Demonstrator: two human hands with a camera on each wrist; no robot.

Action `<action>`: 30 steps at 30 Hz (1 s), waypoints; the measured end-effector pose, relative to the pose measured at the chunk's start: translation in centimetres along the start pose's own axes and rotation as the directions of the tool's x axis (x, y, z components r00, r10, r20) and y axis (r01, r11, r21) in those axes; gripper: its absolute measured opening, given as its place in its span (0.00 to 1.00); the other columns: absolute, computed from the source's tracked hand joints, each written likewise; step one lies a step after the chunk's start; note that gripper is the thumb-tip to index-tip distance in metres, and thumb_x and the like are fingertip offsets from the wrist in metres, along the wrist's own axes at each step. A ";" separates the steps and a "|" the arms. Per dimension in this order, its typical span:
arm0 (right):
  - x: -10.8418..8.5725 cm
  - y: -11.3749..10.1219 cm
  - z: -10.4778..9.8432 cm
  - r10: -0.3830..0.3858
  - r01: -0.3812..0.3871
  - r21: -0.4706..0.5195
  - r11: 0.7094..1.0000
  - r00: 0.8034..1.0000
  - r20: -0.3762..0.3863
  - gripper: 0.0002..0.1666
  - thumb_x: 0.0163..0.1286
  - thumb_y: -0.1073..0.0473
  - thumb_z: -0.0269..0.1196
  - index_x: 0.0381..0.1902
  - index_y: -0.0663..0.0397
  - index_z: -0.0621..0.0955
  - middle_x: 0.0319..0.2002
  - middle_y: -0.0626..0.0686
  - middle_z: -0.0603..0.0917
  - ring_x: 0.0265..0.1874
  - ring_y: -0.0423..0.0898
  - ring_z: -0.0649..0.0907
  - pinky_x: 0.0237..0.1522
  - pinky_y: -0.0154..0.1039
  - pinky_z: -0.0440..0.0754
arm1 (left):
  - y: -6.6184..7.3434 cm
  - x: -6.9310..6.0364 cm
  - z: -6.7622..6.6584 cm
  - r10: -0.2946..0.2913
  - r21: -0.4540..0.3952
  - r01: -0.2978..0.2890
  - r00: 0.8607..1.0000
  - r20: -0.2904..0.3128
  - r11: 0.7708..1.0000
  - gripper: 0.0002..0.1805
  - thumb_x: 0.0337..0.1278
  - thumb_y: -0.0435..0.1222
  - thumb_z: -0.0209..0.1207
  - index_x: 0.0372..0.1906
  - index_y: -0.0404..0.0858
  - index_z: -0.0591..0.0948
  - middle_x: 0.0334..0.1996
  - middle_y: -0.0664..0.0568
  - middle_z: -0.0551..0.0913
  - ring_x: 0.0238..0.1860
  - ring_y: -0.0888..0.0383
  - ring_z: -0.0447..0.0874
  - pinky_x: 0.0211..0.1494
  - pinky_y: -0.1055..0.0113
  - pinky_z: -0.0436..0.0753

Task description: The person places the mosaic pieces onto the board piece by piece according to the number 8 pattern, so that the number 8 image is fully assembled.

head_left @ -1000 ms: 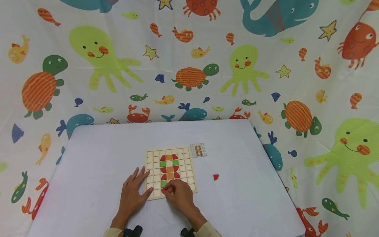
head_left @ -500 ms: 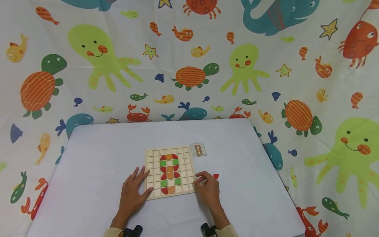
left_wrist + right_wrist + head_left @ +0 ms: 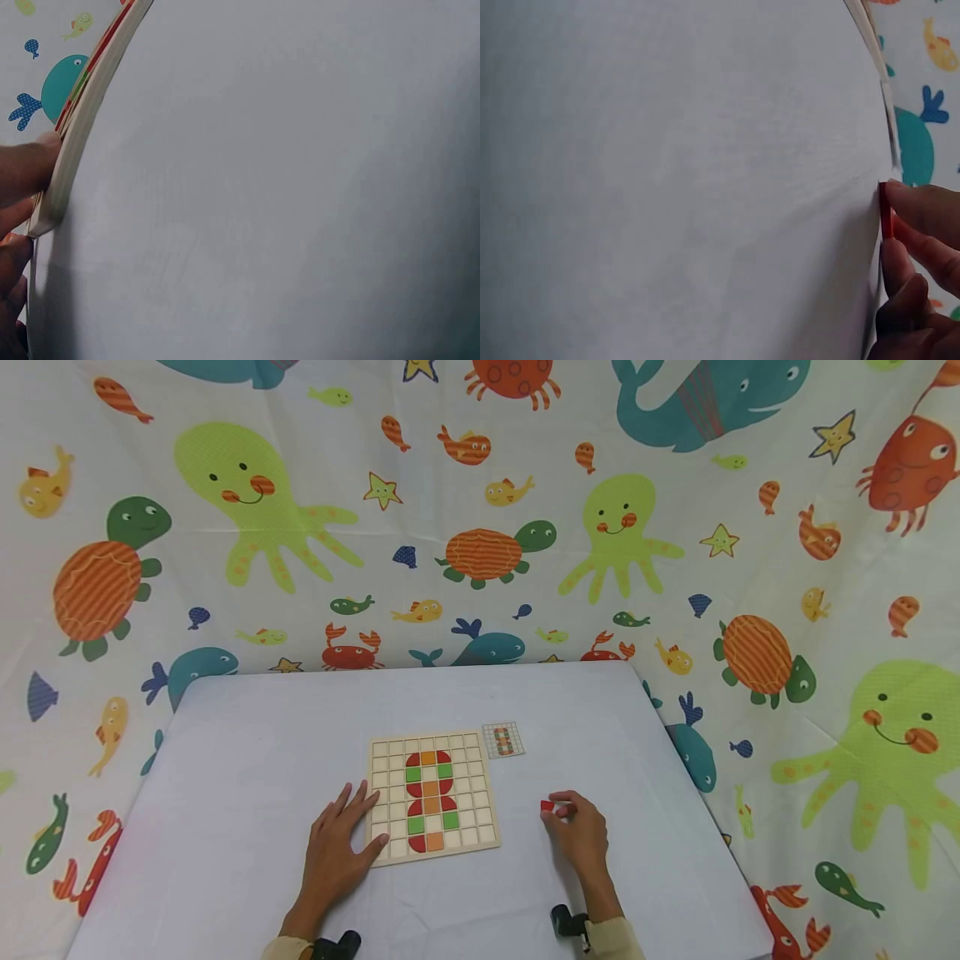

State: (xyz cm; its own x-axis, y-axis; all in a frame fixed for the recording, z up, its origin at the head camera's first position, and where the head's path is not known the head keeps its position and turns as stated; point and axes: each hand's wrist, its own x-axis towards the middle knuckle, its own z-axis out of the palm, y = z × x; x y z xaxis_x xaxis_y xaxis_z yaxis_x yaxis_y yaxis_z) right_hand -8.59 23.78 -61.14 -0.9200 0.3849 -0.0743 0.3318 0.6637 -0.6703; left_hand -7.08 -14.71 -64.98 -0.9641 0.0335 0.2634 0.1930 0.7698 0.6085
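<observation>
A wooden grid board (image 3: 468, 827) lies on the table, with red, green and orange tiles set in its middle columns. My left hand (image 3: 337, 843) rests at the board's left side, fingers spread, the thumb on its lower left corner. In the left wrist view, fingertips (image 3: 34, 169) touch the board's edge. To the right of the board, my right hand (image 3: 581, 831) has its thumb and fingers on a small red quarter-round tile (image 3: 547, 806). The right wrist view has this red tile (image 3: 886, 210) pinched between the fingertips at the tabletop, partly hidden by them.
A small pattern card (image 3: 502, 740) with a printed grid lies by the board's upper right corner. White cloth covers the table (image 3: 262, 752). Behind it hangs a curtain (image 3: 420, 535) printed with sea animals.
My right hand has left the board's lower cells, moved right and taken hold of the loose red tile. An orange tile and a green tile now show in the lower rows. My left hand stays put.
</observation>
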 end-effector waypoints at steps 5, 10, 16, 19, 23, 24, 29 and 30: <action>0.4 -0.4 0.5 -0.028 0.029 -0.016 0.999 0.999 0.030 0.11 0.65 0.60 0.76 0.44 0.47 0.88 0.34 0.50 0.85 0.38 0.48 0.80 0.36 0.40 0.73 | -0.2 0.0 0.1 -0.002 0.004 0.002 1.000 0.005 1.000 0.40 0.52 0.46 0.76 0.72 0.43 0.79 0.77 0.41 0.74 0.81 0.35 0.63 0.76 0.32 0.62; 0.6 -0.7 1.0 -0.071 0.072 -0.018 0.997 0.996 0.056 0.12 0.63 0.62 0.77 0.42 0.46 0.86 0.37 0.51 0.85 0.37 0.47 0.79 0.37 0.39 0.71 | -0.2 -0.1 0.2 -0.012 0.010 0.012 1.000 0.018 1.000 0.40 0.53 0.47 0.76 0.73 0.43 0.79 0.77 0.42 0.73 0.82 0.36 0.62 0.77 0.32 0.62; 0.2 -1.3 1.8 -0.145 0.139 0.068 0.988 0.986 0.083 0.12 0.66 0.66 0.74 0.39 0.45 0.84 0.35 0.48 0.86 0.35 0.44 0.78 0.38 0.36 0.75 | -0.2 -0.1 0.2 -0.010 0.003 0.010 1.000 0.011 1.000 0.40 0.52 0.46 0.76 0.73 0.43 0.79 0.77 0.42 0.74 0.82 0.36 0.62 0.77 0.32 0.61; -0.5 -2.0 2.3 -0.194 0.182 0.109 0.977 0.975 0.108 0.11 0.66 0.66 0.74 0.39 0.44 0.84 0.34 0.47 0.85 0.33 0.42 0.78 0.36 0.33 0.76 | -0.2 -0.1 0.2 -0.004 -0.002 0.004 1.000 0.003 1.000 0.40 0.52 0.46 0.75 0.73 0.44 0.79 0.77 0.42 0.74 0.81 0.36 0.63 0.77 0.32 0.61; -1.9 -3.4 3.0 -0.266 0.235 0.181 0.955 0.948 0.175 0.11 0.66 0.63 0.75 0.38 0.43 0.84 0.35 0.46 0.84 0.30 0.41 0.76 0.32 0.31 0.76 | -0.3 -0.2 0.2 -0.005 -0.001 0.005 1.000 0.005 1.000 0.40 0.52 0.45 0.75 0.73 0.44 0.79 0.77 0.43 0.73 0.82 0.36 0.62 0.78 0.32 0.60; -2.3 -3.8 3.2 -0.284 0.244 0.201 0.949 0.938 0.199 0.10 0.66 0.63 0.75 0.38 0.43 0.84 0.35 0.46 0.83 0.30 0.40 0.76 0.32 0.30 0.76 | -0.2 -0.2 0.2 -0.008 -0.001 0.008 1.000 0.008 1.000 0.40 0.53 0.45 0.75 0.73 0.44 0.79 0.78 0.43 0.73 0.82 0.36 0.62 0.79 0.32 0.60; -3.9 -5.5 4.7 -0.370 0.289 0.272 0.918 0.872 0.322 0.06 0.67 0.61 0.74 0.38 0.44 0.86 0.35 0.45 0.85 0.31 0.38 0.77 0.34 0.30 0.77 | 0.0 -0.2 0.1 -0.020 0.000 0.020 1.000 0.018 1.000 0.40 0.53 0.45 0.75 0.73 0.43 0.79 0.78 0.43 0.73 0.82 0.37 0.61 0.79 0.32 0.59; -4.2 -5.7 5.1 -0.366 0.282 0.271 0.920 0.865 0.344 0.06 0.67 0.61 0.74 0.38 0.43 0.86 0.35 0.44 0.85 0.32 0.37 0.77 0.35 0.30 0.77 | 0.0 -0.2 0.1 -0.020 0.000 0.020 1.000 0.019 1.000 0.40 0.53 0.45 0.76 0.73 0.43 0.79 0.78 0.42 0.73 0.82 0.37 0.61 0.79 0.32 0.59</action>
State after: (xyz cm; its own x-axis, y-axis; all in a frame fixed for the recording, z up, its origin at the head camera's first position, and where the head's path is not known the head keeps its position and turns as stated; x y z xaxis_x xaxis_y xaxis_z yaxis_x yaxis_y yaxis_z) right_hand -7.73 15.13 -60.72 -0.9888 -0.1305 -0.0728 -0.0103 0.5453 -0.8381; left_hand -6.87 -14.67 -65.07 -0.9710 0.0300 0.2371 0.1736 0.7704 0.6134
